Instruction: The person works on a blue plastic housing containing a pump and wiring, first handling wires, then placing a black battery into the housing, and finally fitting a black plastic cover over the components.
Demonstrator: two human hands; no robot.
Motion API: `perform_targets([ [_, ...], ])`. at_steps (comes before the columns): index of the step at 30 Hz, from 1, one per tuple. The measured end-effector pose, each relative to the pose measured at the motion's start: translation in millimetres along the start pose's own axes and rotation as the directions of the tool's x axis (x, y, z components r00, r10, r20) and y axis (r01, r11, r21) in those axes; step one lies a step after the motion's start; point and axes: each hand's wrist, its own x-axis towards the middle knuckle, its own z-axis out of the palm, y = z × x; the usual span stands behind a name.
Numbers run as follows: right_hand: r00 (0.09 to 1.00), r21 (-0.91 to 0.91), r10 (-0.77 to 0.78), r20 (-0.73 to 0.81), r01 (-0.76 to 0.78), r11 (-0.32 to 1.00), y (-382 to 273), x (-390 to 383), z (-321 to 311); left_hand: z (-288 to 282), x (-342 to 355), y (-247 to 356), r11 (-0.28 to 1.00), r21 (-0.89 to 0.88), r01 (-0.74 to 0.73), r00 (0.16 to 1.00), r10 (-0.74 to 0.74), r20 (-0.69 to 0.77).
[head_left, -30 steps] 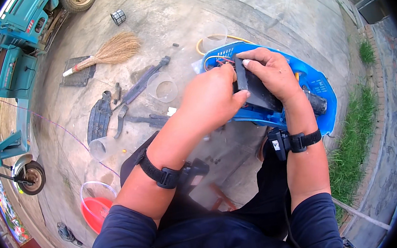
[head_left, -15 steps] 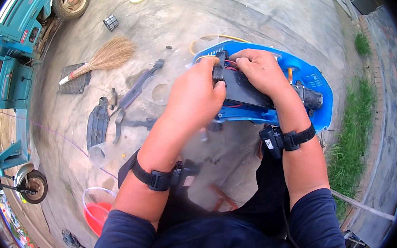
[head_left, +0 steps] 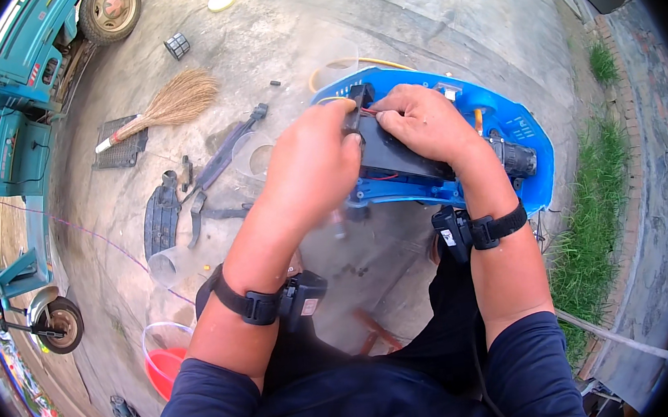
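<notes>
Plastic shell [head_left: 538, 136], one, blue, lies ahead and to the right, carrying one black box [head_left: 405, 153] and, at its right end, one dark cylinder [head_left: 517, 157]. Left hand [head_left: 309, 158] grips the box's left end; right hand [head_left: 432, 127] is narrow, fingertips at red wires [head_left: 368, 112], though whether it pinches them I cannot tell. Shell and box both stretch from far left to near right. Both hands hide parts of the box. Leftward on the ground [head_left: 445, 29] are one broom [head_left: 179, 99] across one black grid [head_left: 129, 150], one lattice cage [head_left: 176, 46] farther off, and one red bucket [head_left: 166, 368] near.
</notes>
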Motion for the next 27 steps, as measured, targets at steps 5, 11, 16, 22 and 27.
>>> perform_targets([
  [5,0.994,-0.002,-0.103,0.021,0.103,0.995,1,-2,-2,2,1,2,0.999,0.034,-0.035,0.999,0.034,0.008],
  [11,0.992,-0.014,-0.112,0.052,0.113,0.993,-4,-1,-5,0,0,4,0.984,0.138,-0.109,0.993,0.1,0.068],
  [16,0.998,-0.013,-0.064,-0.008,0.063,0.998,1,-3,0,2,1,3,0.988,0.127,-0.085,0.995,0.078,0.061],
  [22,0.982,-0.023,-0.177,-0.065,0.176,0.984,6,-2,2,-5,2,2,0.992,0.092,-0.089,0.99,0.078,0.117],
  [27,0.967,-0.051,-0.254,0.036,0.255,0.965,2,-9,-6,-10,5,3,0.998,0.055,-0.042,0.99,0.034,0.139],
])
